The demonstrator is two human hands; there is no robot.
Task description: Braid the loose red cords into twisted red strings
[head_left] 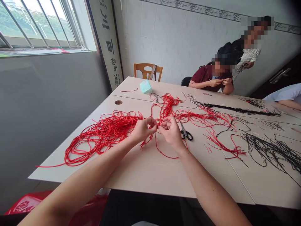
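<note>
My left hand [145, 128] and my right hand [169, 130] meet above the table, each pinching a red cord [162, 154] between thumb and fingertips. One end of the cord curves down onto the tabletop between my forearms. The exact spot where the fingers grip is too small to make out. Beside my left hand lies a large loose heap of red cord [105, 135]. Just beyond my fingers is a bunch of knotted red cords [169, 103]. A pair of scissors [186, 133] with black handles rests right of my right hand.
The pale table [141, 175] carries a pale green tissue pack [145, 86], black cord bundles [272, 149] and short red cords [225, 146] on the right. A wooden chair [148, 71] stands behind. Across the table one person [211, 77] sits and another [251, 53] stands; a sleeve shows far right.
</note>
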